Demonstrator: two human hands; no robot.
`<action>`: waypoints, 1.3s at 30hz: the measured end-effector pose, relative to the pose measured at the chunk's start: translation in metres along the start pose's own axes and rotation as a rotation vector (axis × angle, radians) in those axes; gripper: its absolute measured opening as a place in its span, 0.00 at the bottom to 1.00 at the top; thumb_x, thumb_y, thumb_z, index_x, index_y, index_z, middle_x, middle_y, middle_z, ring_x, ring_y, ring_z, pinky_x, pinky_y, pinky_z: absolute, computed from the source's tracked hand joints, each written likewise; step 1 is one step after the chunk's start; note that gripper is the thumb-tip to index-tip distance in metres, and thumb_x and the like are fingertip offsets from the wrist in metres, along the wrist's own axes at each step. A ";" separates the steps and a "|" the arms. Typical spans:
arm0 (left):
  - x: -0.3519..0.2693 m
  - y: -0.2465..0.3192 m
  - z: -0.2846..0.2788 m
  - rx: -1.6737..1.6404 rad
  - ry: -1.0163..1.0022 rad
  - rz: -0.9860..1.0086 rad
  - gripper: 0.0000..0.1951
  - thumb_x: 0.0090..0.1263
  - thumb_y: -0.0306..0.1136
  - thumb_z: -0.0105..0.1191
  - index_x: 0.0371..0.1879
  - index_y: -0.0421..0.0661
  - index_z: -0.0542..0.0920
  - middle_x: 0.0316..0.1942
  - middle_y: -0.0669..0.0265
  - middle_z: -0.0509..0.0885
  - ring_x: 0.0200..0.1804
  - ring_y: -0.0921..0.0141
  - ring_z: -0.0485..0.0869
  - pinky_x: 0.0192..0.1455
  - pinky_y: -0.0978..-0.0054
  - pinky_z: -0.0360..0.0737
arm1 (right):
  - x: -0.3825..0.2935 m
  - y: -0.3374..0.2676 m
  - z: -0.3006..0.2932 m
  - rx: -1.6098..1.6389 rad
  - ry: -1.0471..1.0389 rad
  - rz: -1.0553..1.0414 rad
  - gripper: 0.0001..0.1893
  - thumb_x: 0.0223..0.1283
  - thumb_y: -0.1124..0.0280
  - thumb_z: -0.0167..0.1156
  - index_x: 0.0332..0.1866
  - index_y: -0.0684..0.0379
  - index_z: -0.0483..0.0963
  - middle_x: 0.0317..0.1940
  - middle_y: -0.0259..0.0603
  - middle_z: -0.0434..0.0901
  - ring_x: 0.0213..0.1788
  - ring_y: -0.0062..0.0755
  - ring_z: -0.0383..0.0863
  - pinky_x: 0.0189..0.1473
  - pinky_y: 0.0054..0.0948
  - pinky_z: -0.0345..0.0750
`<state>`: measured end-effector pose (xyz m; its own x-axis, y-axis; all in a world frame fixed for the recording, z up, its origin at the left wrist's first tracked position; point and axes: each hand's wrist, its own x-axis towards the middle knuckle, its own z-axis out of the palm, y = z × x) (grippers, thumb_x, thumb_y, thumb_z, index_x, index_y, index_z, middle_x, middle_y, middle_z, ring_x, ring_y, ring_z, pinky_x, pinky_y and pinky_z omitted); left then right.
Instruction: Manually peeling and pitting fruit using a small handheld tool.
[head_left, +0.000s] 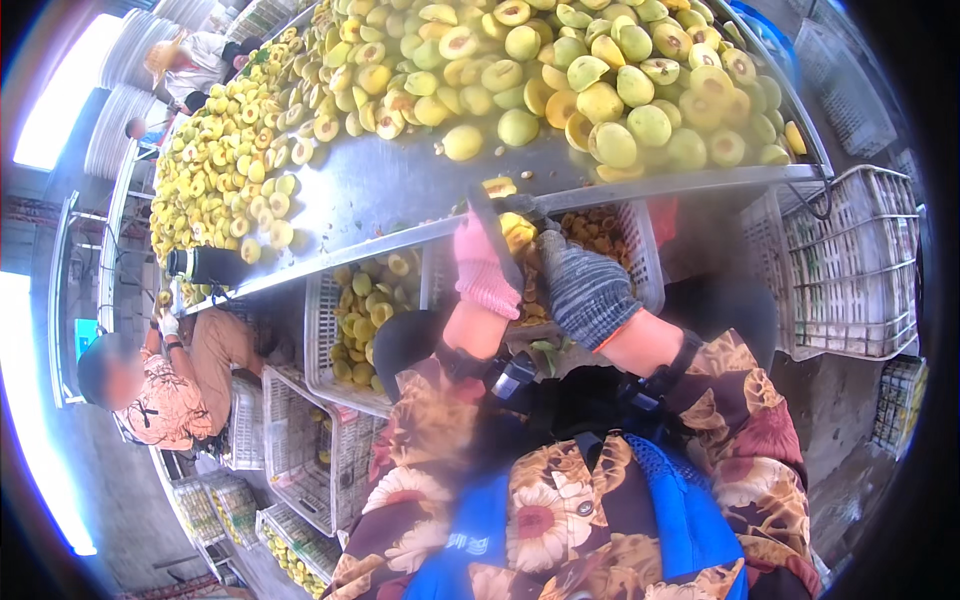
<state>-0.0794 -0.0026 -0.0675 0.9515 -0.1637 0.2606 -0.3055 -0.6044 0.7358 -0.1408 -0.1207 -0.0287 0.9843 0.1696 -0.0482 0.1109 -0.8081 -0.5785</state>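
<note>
My left hand (485, 262), in a pink knit glove with a dark covering over its fingers, is at the table's front edge beside a yellow fruit piece (517, 231). My right hand (589, 281), in a grey striped knit glove with an orange cuff, is close to the fruit's right side, its fingertips near a dark fitting (523, 204) on the edge. Which hand grips the fruit is hard to tell. Another cut piece (498, 187) lies just beyond. Below the hands, a crate (649, 259) holds brownish fruit scraps (600, 229).
Halved yellow-green fruits (465, 67) are heaped on the metal table (375, 180). A crate of halves (315, 337) stands left of my legs, near an open crate (300, 450). A white crate (855, 262) stands right. A seated co-worker (172, 390) is at the left; others are farther off.
</note>
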 end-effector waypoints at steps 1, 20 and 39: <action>0.000 -0.001 -0.001 0.109 -0.017 0.021 0.14 0.55 0.28 0.42 0.41 0.38 0.64 0.26 0.61 0.74 0.29 0.67 0.73 0.32 0.76 0.69 | -0.001 0.003 0.003 -0.041 0.061 -0.037 0.12 0.46 0.72 0.45 0.38 0.62 0.61 0.22 0.47 0.72 0.25 0.42 0.74 0.26 0.35 0.69; -0.033 0.050 -0.076 0.607 -0.223 0.251 0.19 0.47 0.33 0.49 0.42 0.46 0.69 0.46 0.51 0.65 0.43 0.56 0.70 0.44 0.67 0.68 | 0.005 0.007 -0.010 -0.193 0.029 0.053 0.07 0.50 0.70 0.42 0.33 0.59 0.65 0.27 0.47 0.74 0.31 0.41 0.75 0.30 0.36 0.71; 0.125 -0.001 -0.047 0.825 -0.478 -0.091 0.28 0.47 0.42 0.50 0.49 0.47 0.62 0.47 0.59 0.67 0.51 0.62 0.64 0.52 0.71 0.62 | -0.003 0.024 -0.002 -0.033 -0.122 -0.008 0.08 0.46 0.71 0.46 0.32 0.60 0.65 0.22 0.49 0.73 0.28 0.44 0.74 0.30 0.35 0.70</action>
<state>0.0385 0.0138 -0.0062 0.9405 -0.2798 -0.1927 -0.2812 -0.9594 0.0204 -0.1407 -0.1423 -0.0408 0.9597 0.2420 -0.1430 0.1254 -0.8239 -0.5526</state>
